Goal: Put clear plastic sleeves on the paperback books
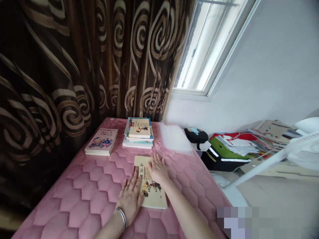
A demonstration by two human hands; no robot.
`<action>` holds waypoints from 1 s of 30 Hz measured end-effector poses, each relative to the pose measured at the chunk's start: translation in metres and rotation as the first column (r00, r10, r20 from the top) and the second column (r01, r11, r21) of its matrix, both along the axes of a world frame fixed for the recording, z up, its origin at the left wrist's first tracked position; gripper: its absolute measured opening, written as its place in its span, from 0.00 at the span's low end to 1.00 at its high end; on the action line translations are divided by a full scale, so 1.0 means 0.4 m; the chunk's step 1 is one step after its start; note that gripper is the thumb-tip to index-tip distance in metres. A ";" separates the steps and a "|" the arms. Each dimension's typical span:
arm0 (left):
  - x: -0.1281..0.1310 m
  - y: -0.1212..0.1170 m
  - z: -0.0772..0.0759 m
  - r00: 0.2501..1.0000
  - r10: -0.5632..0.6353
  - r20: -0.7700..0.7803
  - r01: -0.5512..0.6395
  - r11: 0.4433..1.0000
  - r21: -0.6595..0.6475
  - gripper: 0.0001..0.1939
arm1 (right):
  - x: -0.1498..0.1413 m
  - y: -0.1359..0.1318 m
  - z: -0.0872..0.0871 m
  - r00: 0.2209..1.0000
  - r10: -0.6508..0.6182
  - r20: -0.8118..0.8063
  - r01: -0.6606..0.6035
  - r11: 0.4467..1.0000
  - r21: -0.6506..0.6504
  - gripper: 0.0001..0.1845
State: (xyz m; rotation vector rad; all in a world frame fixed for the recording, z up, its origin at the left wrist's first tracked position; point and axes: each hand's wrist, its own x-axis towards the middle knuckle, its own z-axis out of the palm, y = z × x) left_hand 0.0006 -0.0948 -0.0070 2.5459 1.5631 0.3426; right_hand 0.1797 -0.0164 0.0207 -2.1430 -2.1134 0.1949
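Note:
A cream paperback book (154, 197) with dark Chinese lettering and a small painted figure scene lies flat on the pink quilted mattress (97, 186). My left hand (130, 196), with silver bangles at the wrist, rests flat along the book's left edge, fingers stretched out. Across the upper right part of the cover lies my right hand (159, 170), its fingers extended and pointing away from me. Neither hand grips anything. Part of the cover is hidden beneath both hands.
Farther back are a stack of pink-covered books (101, 142) and a mixed book pile (140, 129). Clear plastic sheeting (175, 139) lies at the mattress's right edge. Beyond it are a black-and-green bag (221, 154), papers (236, 142) and a white fan (274, 161). A patterned curtain (134, 59) hangs behind.

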 end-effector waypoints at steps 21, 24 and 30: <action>0.009 -0.020 -0.011 0.954 0.295 -0.043 -0.292 0.954 0.070 0.41 | -0.030 -0.205 0.044 0.969 0.246 -0.026 -0.247 0.969 -0.034 0.34; 0.007 -0.020 -0.004 0.958 0.274 -0.085 -0.271 0.962 0.037 0.38 | -0.086 -0.133 0.023 0.921 0.386 -0.059 -0.385 0.923 0.023 0.37; 0.011 -0.018 -0.011 0.954 0.287 -0.087 -0.283 0.958 0.055 0.39 | -0.129 0.061 0.019 0.953 0.301 -0.042 -0.302 0.953 -0.028 0.39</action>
